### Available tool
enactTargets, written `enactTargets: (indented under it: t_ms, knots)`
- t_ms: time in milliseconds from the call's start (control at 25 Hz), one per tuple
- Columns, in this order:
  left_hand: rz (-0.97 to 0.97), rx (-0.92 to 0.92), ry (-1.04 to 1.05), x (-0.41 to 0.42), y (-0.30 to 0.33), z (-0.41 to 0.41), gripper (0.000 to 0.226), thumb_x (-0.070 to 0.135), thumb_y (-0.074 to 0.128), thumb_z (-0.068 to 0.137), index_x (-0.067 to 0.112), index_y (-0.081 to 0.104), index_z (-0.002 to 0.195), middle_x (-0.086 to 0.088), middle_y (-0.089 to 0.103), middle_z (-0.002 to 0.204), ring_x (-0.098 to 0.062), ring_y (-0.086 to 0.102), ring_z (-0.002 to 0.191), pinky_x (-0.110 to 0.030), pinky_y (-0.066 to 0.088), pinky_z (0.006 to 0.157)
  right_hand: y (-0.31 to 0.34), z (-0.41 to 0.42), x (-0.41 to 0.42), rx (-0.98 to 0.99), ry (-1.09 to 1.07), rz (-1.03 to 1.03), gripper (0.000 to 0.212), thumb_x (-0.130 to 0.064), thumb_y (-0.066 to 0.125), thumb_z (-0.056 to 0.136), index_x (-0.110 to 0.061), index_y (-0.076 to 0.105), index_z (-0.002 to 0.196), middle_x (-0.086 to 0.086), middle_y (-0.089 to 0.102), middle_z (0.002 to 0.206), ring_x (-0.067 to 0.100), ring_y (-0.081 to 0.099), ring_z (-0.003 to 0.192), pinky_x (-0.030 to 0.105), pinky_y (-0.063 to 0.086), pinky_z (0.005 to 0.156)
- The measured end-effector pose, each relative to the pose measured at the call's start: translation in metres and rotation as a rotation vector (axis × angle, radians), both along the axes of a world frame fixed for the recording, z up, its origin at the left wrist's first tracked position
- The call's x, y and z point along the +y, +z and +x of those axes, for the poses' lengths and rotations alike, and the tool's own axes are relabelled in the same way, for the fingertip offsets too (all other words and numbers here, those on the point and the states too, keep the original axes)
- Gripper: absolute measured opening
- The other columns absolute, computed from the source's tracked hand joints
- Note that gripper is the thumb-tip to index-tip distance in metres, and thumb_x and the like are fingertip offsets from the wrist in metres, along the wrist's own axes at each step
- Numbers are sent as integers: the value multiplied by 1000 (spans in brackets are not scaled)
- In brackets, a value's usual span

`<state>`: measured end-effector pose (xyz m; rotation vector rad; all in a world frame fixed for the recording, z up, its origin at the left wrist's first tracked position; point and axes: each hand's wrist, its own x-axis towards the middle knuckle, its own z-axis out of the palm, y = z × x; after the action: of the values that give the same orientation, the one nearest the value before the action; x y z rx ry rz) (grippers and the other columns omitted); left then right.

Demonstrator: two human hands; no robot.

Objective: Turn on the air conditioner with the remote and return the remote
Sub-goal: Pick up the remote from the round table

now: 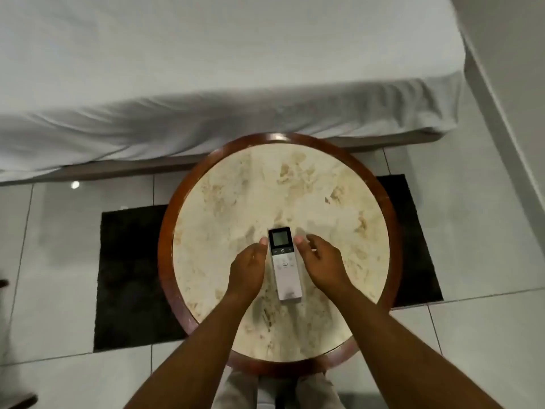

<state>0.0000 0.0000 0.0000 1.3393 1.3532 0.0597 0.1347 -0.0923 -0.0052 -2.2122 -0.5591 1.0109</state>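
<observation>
Pale glossy floor tiles (59,261) with thin grout lines, a dark rectangular mat (129,276) of coarse pile, and a round table (383,184) standing on it: rim of reddish-brown wood, top a mottled cream stone. Beyond the table's far edge, just behind it, a bed (206,69) draped in a rumpled white sheet. On the near half of the top, slightly toward the near edge from centre, a slim white remote (285,267), rectangular, flat on the stone, dark screen end pointing to the far edge. Left hand (249,270) against the remote's left side, right hand (321,261) against its right side, fingers loosely curled and narrow, thumbs touching its upper edges; firm grip or mere contact, cannot tell. Bare stone all round: far half, left and right edges free.
</observation>
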Motion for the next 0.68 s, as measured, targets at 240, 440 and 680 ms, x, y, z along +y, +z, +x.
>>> enactTargets:
  t_ms: [240,440,680]
  knots:
    - [-271,-76,223,-10,-32,14,52,63,25,93,29,62,83,2,72,92,-18,66,90,-35,48,81,-47,-19,11,125,-103,-119,45,-46,42,97,-12,68,87,-9,63,72,10,60,68,20,37,52]
    - [-382,-129,231,-8,-41,14,68,70,28,87,21,73,102,-2,78,90,-17,73,84,-28,54,70,-59,-22,19,120,-160,-148,30,-42,59,89,-13,68,91,0,70,85,13,63,70,26,47,58]
    - [-392,-150,179,-9,-8,18,70,70,26,88,20,71,107,1,77,95,-15,71,87,-28,49,70,-26,-18,10,296,-227,-87,33,-38,55,93,-6,63,97,10,69,91,25,66,81,36,52,70]
